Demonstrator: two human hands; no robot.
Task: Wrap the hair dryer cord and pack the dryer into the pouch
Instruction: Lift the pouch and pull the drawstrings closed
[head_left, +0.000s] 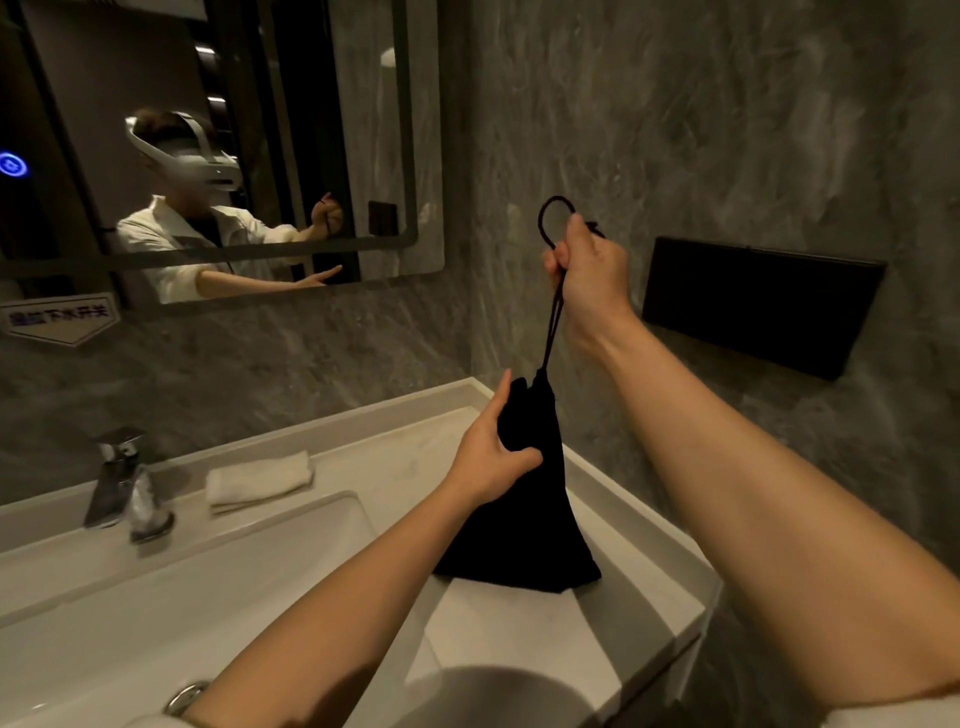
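Note:
A black fabric pouch (524, 525) stands on the white counter to the right of the basin, its mouth gathered tight at the top. My left hand (491, 457) grips the pouch just below the gathered neck. My right hand (589, 280) is raised above it and holds the black drawstring (551, 322), which runs taut from the neck up to my fist and loops out above it. The hair dryer and its cord do not show; the pouch bulges at the bottom.
The white counter (613, 519) ends at a grey marble wall on the right, which bears a black wall box (758, 304). A basin (171, 597) with a chrome tap (117, 475), a folded white towel (260, 478) and a mirror (218, 145) lie to the left.

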